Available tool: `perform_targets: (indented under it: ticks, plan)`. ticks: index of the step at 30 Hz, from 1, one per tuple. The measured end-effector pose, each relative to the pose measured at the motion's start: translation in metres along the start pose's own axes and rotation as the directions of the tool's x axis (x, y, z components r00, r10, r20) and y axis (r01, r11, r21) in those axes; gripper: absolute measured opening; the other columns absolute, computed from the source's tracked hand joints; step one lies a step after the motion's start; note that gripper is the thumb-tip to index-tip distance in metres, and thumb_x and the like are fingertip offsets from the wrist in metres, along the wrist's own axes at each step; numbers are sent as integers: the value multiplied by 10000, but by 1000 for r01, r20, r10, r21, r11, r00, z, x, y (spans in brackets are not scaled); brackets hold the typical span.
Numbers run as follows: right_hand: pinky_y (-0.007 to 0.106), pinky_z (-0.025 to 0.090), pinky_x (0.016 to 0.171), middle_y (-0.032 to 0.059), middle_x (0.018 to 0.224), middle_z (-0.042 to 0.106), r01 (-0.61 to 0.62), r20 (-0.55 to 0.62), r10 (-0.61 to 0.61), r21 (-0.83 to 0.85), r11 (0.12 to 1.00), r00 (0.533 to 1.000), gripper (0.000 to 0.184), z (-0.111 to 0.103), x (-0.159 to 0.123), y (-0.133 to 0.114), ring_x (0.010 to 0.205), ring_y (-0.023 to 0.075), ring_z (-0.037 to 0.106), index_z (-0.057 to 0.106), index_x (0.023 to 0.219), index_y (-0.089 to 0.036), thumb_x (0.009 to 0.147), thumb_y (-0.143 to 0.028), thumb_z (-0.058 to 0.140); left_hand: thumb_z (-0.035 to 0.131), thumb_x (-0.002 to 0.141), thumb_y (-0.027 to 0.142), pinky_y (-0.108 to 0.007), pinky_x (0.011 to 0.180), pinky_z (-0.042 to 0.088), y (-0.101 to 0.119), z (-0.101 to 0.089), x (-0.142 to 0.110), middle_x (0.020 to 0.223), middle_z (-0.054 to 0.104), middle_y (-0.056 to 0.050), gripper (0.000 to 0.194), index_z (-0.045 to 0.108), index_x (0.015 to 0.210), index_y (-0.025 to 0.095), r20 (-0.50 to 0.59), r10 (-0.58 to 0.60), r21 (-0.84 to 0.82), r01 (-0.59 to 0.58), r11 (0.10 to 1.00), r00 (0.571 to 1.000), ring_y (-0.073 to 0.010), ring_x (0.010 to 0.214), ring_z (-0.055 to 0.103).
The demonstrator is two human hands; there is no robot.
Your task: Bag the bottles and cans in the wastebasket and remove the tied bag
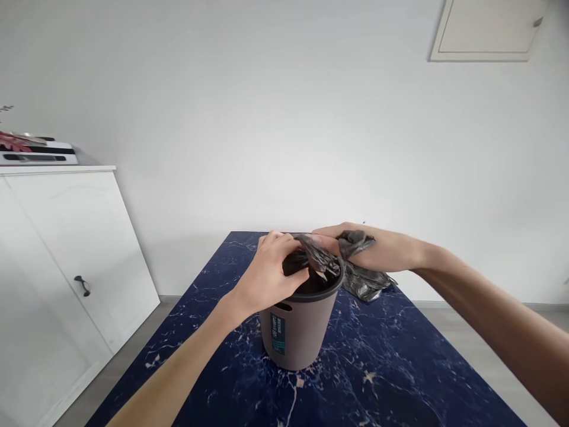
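A taupe trash can [296, 335] with a dark rim stands upright on the table. A crumpled black garbage bag [367, 281] lies partly inside its mouth and hangs over the right side of the rim. My left hand [273, 270] reaches over the left rim, its fingers curled against the bag and the thumb apart, pointing into the can. Across the far right rim lies my right hand [340, 237], with a strip of the bag looped over it near the wrist. Its fingertips are hidden behind the plastic, closed on the bag.
Under the can is a dark blue marble-patterned table [213, 362], its far edge near the wall. At left stands a white cabinet [71, 237] with a white-and-black object [40, 154] on top. A panel [489, 29] is set in the wall at upper right.
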State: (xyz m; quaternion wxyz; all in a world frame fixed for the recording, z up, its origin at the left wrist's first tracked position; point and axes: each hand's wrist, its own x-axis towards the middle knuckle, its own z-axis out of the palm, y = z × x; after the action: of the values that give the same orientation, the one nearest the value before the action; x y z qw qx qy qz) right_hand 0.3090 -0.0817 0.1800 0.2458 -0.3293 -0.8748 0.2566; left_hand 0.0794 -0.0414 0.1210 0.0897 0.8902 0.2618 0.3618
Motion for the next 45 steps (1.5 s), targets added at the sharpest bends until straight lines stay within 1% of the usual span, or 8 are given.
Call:
perform_targets:
  ticks: [4,8,13,23,29,34,38,45]
  plan:
    - [350,569,809,93,1141,651,19,37,-9,-276,961,999,260,-2,-14,2,975,221,643,666,981,-255,1112,-340,457,615,982,215,-559,1075,477,-7,-4,4,1167,648,-69,114,708,951,274,12,58,-38,-57,998,998,-310,1195,588]
    - [357,522,751,76,995,668,54,65,-21,-550,833,998,251,8,-16,6,926,229,646,636,953,-224,924,-21,490,531,992,186,-481,992,545,-7,-8,7,1252,640,-70,161,661,924,251,62,40,-127,-32,991,997,-275,1170,634]
    - [340,381,584,98,1037,689,-45,-169,-165,-818,574,972,527,33,-6,26,871,238,626,663,1143,-182,754,97,443,582,977,221,-444,942,566,-12,-10,8,1168,663,-70,97,663,1027,239,-7,-13,-100,12,995,1000,-257,1079,667]
    - [277,297,427,122,1223,727,-197,-466,-505,-845,497,726,535,57,17,54,877,170,701,696,1281,-153,934,77,360,669,1005,532,-416,938,556,-24,-20,4,1184,711,-65,307,732,1102,247,65,-146,-105,152,983,987,-272,1111,680]
    - [297,336,446,81,1211,744,-259,-501,-571,-853,454,650,538,54,29,61,945,183,681,708,1362,-239,998,45,433,332,1081,739,-512,1125,497,-19,-18,10,1244,774,-117,686,776,1147,221,122,-288,-333,312,890,950,-351,1282,672]
    - [330,511,643,95,1309,692,-243,-513,-610,-847,472,603,635,58,36,60,1037,240,635,598,1543,-333,1024,7,464,419,1072,720,-513,1205,439,-29,-17,24,1289,793,-89,636,819,1163,234,171,-285,-559,331,760,943,-345,1334,660]
    - [452,544,916,128,1421,632,-248,-540,-587,-826,506,603,637,58,40,57,1187,303,596,582,1568,-333,1026,-13,484,681,1015,502,-479,1147,493,-33,-21,29,1295,792,-100,357,831,1156,210,130,-219,-683,248,687,967,-331,1289,680]
    - [451,552,920,177,1453,643,-254,-505,-512,-838,482,695,497,57,40,53,1231,319,630,583,1542,-187,1083,-75,429,809,931,460,-443,1150,487,-37,-19,30,1294,792,-71,339,821,1196,250,57,-231,-658,210,723,971,-292,1293,678]
